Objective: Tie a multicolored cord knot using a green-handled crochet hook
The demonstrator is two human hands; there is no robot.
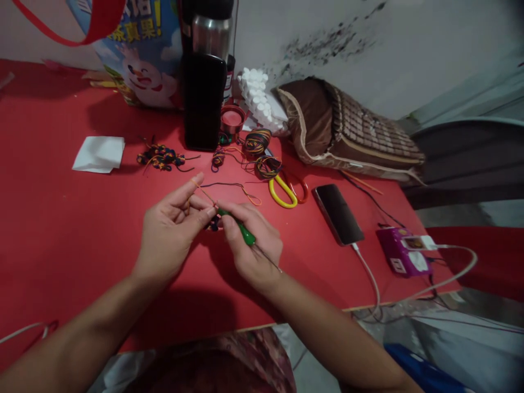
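My right hand is closed around a crochet hook with a green handle; a thin metal end sticks out behind it. Between thumb and fingers, my left hand pinches a small dark crocheted piece. Orange yarn runs taut from the left index finger to the hook's tip, which meets the work. Beyond my hands a loose yarn strand curves over the table. Balls of multicoloured yarn lie behind, partly over the scissors with yellow and red handles.
On the red table are a crocheted bundle and folded white paper. A dark phone stands upright before a steel bottle. Rightward are a brown cushion, a charging phone, and a purple box with cables.
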